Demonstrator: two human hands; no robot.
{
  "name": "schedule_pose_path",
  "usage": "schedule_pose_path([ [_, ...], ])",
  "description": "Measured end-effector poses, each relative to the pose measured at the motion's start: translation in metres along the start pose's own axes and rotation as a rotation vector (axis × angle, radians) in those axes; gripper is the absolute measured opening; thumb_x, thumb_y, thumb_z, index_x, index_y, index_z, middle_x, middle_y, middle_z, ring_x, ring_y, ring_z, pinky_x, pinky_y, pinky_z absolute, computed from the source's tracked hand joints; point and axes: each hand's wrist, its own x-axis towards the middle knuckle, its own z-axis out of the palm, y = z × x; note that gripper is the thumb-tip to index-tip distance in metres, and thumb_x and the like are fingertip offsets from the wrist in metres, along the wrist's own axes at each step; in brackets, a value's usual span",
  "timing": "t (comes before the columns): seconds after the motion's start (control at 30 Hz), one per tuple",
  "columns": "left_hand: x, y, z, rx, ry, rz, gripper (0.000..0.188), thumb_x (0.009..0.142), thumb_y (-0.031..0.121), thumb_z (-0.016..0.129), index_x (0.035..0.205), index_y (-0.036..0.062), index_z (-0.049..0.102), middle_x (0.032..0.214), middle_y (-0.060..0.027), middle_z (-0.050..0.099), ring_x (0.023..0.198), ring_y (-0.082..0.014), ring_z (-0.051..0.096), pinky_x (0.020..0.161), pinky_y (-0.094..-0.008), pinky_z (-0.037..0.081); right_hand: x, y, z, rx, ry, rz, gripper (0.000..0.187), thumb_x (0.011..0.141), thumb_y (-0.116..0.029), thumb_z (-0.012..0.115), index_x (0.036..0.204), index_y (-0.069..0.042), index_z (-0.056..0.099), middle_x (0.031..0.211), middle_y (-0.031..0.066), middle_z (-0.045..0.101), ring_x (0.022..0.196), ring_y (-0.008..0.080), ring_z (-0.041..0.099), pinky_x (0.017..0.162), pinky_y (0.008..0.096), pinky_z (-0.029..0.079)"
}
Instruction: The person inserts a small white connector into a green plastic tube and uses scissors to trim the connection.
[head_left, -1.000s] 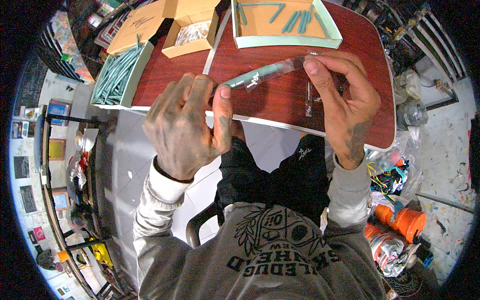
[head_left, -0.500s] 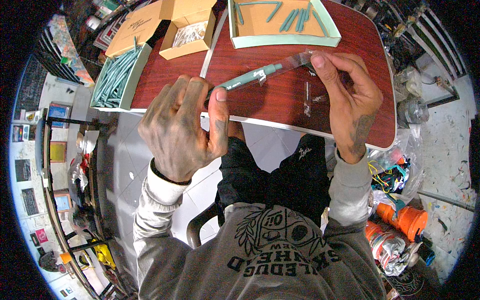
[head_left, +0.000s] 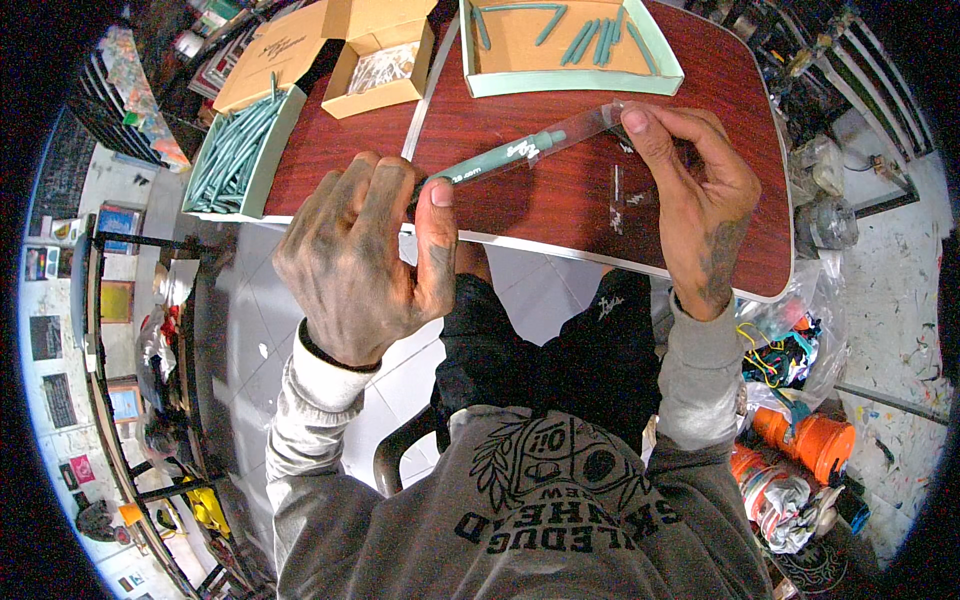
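My left hand [head_left: 365, 250] is closed around one end of a green pen [head_left: 500, 160] with white print, its thumb along the pen's near side. The pen tilts up to the right above the table. A strip of clear plastic film [head_left: 585, 124] runs along the pen and past its tip. My right hand [head_left: 705, 190] pinches the film's far end between thumb and forefinger. Whether the film wraps round the pen or only lies against it, I cannot tell. Below, small clear pieces with white marks [head_left: 617, 200] lie on the dark red table [head_left: 540, 215].
A box packed with green pens [head_left: 240, 150] stands at the left. Beside it, an open cardboard box [head_left: 378, 75] holds small clear pieces. A shallow tray [head_left: 570, 83] with several pens sits at the back. Orange containers [head_left: 805, 440] and plastic bags are right of the table.
The pen has turned slightly about its length, so its white print shows differently. Both hands keep their grip and have hardly moved.
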Motion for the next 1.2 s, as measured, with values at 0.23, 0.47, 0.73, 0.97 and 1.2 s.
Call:
schedule_pose_path([
  [0.23, 0.001, 0.0, 0.0, -0.006, 0.019, 0.006, 0.022, 0.09, 0.022, 0.064, 0.075, 0.0067, 0.057, 0.067, -0.0098, 0.051, 0.057, -0.029, 0.055, 0.05, -0.0393, 0.041, 0.001, 0.002, 0.002, 0.053, 0.017, 0.029, 0.019, 0.086, -0.018, 0.081, 0.094, -0.002, 0.075, 0.088, 0.0093, 0.073, 0.082, 0.0172, 0.067, 0.077, 0.0294, 0.052],
  [0.47, 0.002, 0.002, 0.0, 0.0, 0.024, -0.007, 0.023, 0.09, 0.022, 0.064, 0.075, 0.0068, 0.056, 0.067, -0.0099, 0.051, 0.057, -0.0296, 0.055, 0.051, -0.0396, 0.041, -0.004, -0.011, 0.006, 0.02, 0.143, -0.073, 0.029, 0.082, -0.016, 0.083, 0.106, -0.003, 0.071, 0.101, 0.0081, 0.069, 0.091, 0.0198, 0.064, 0.081, 0.0326, 0.052],
  [0.73, 0.002, 0.007, 0.0, 0.051, 0.019, 0.011, 0.023, 0.089, 0.024, 0.065, 0.075, 0.0081, 0.056, 0.068, -0.0085, 0.051, 0.057, -0.0279, 0.055, 0.05, -0.0384, 0.042, -0.024, -0.037, 0.025, -0.185, 0.054, -0.488, 0.038, 0.064, -0.012, 0.092, 0.094, -0.005, 0.07, 0.093, 0.0084, 0.065, 0.084, 0.0263, 0.062, 0.073, 0.0362, 0.051],
  [0.97, -0.001, 0.012, 0.0, 0.112, 0.079, 0.034, 0.023, 0.087, 0.025, 0.068, 0.075, 0.0096, 0.056, 0.069, -0.0066, 0.051, 0.056, -0.0258, 0.054, 0.049, -0.0377, 0.042, -0.03, -0.038, 0.036, -0.191, 0.127, -0.479, 0.022, 0.072, -0.001, 0.081, 0.089, -0.005, 0.067, 0.088, 0.0079, 0.065, 0.079, 0.026, 0.062, 0.07, 0.0362, 0.05],
  [1.2, -0.004, 0.014, 0.0, 0.103, 0.109, 0.069, 0.022, 0.086, 0.026, 0.069, 0.075, 0.0094, 0.058, 0.07, -0.007, 0.054, 0.057, -0.0258, 0.056, 0.05, -0.0363, 0.043, -0.036, -0.032, 0.048, -0.112, 0.111, -0.456, 0.021, 0.08, 0.006, 0.069, 0.098, -0.002, 0.06, 0.09, 0.0104, 0.062, 0.077, 0.0256, 0.06, 0.072, 0.0358, 0.05],
])
